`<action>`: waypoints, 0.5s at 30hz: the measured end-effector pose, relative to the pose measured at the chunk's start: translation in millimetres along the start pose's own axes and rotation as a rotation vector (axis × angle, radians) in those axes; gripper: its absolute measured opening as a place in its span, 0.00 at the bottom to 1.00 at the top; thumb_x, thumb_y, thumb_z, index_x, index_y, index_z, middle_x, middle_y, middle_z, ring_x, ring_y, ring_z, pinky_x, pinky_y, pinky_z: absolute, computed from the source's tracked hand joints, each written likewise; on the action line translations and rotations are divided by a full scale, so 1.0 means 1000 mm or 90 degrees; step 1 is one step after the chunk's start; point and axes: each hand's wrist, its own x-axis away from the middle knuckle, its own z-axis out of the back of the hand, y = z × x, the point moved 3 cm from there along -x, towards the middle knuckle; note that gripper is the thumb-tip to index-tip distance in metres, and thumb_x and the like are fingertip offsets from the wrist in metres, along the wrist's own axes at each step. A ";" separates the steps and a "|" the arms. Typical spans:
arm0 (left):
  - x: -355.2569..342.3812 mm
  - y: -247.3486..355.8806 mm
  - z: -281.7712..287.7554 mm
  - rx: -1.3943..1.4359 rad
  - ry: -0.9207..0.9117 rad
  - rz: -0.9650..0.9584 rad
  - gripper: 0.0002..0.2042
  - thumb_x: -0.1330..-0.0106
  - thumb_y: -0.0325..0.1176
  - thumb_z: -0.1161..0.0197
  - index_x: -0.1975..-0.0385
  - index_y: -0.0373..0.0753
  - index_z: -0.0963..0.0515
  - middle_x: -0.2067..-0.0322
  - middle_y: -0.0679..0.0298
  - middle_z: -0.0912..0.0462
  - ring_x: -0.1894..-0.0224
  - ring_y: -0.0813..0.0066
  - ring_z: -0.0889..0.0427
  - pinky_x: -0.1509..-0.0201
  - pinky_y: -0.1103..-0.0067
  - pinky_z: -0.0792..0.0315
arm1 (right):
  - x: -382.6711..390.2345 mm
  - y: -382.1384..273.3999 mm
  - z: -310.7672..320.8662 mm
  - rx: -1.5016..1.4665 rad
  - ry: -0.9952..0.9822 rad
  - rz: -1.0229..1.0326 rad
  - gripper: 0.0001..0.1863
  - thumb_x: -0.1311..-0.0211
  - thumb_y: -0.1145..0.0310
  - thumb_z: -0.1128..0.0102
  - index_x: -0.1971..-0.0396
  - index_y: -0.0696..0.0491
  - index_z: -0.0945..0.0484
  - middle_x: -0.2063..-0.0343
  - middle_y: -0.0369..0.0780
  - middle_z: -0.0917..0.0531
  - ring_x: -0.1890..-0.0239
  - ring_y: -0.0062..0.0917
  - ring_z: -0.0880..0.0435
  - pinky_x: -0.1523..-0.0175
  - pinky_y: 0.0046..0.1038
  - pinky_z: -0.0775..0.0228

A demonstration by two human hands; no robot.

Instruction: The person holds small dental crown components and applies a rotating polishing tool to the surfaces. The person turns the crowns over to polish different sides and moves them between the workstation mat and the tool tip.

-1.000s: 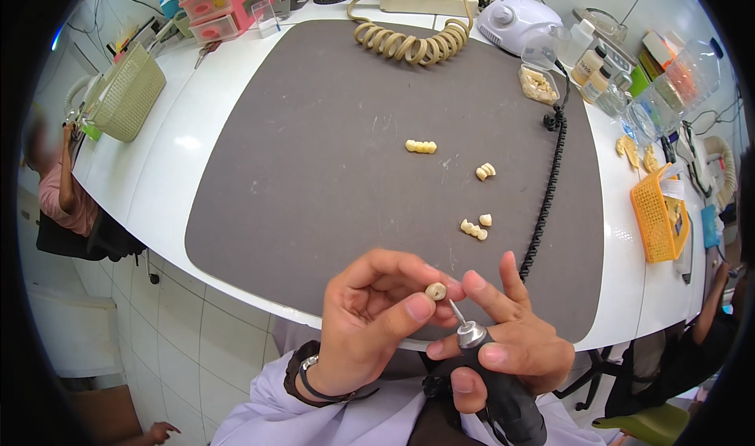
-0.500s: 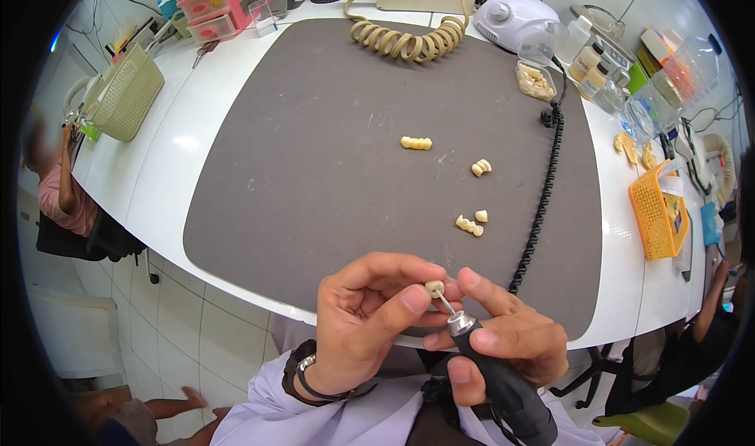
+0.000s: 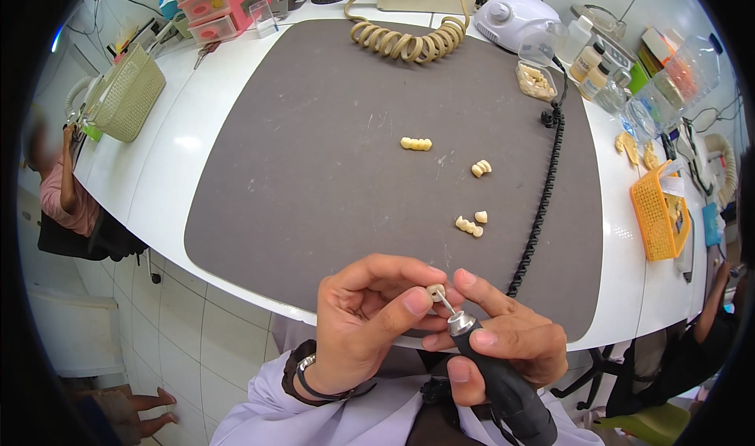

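Low in the head view, my left hand [image 3: 366, 320] pinches a small cream tooth crown [image 3: 435, 290] between thumb and index finger. My right hand [image 3: 515, 340] grips a black rotary handpiece [image 3: 503, 387] with a silver collar; its thin bit meets the crown. My right index finger is beside the crown. Beyond them on the grey mat [image 3: 299, 155] lie a yellowish row of joined crowns [image 3: 416, 144], a short cluster [image 3: 480, 168], a longer cluster [image 3: 468, 226] and a single crown [image 3: 481, 217].
A coiled black cord [image 3: 543, 202] crosses the right side. Behind are a beige coiled hose [image 3: 405, 45], white machine [image 3: 511, 21], crown box [image 3: 535, 84] and pink drawers [image 3: 208, 5]. Baskets stand right [image 3: 653, 214] and left [image 3: 126, 92]. Co-workers sit left [image 3: 67, 194] and right [image 3: 700, 312].
Over the last second my hands shifted slightly left, and the bit moved from just below the crown up against it. At lower left, another person's legs came further into view.
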 end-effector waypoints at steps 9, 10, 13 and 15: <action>0.000 0.000 -0.001 -0.005 -0.002 -0.015 0.09 0.36 0.25 0.43 0.59 0.27 0.26 0.63 0.50 0.19 0.58 0.67 0.18 0.55 0.76 0.20 | 0.000 -0.001 0.000 0.005 0.006 0.009 0.18 0.50 0.81 0.37 0.61 0.59 0.35 0.76 0.55 0.19 0.51 0.46 0.22 0.49 0.41 0.26; 0.000 0.000 -0.001 -0.007 -0.002 -0.017 0.10 0.36 0.25 0.43 0.59 0.27 0.26 0.63 0.50 0.19 0.58 0.67 0.18 0.55 0.76 0.20 | 0.000 -0.001 -0.001 0.006 0.005 0.009 0.18 0.50 0.80 0.37 0.62 0.59 0.35 0.75 0.55 0.20 0.51 0.46 0.22 0.49 0.41 0.26; 0.000 0.000 -0.001 -0.008 -0.001 -0.020 0.10 0.36 0.25 0.42 0.58 0.27 0.26 0.63 0.50 0.19 0.58 0.67 0.18 0.55 0.76 0.20 | 0.000 -0.001 -0.001 0.005 0.006 0.006 0.18 0.50 0.80 0.37 0.62 0.59 0.35 0.75 0.55 0.20 0.51 0.46 0.22 0.50 0.41 0.25; 0.000 0.000 -0.001 -0.007 0.001 -0.019 0.10 0.36 0.25 0.42 0.58 0.27 0.26 0.63 0.50 0.19 0.58 0.67 0.18 0.55 0.76 0.20 | 0.001 -0.001 -0.001 -0.002 0.010 -0.002 0.18 0.50 0.80 0.37 0.62 0.59 0.35 0.74 0.55 0.20 0.51 0.46 0.22 0.51 0.41 0.25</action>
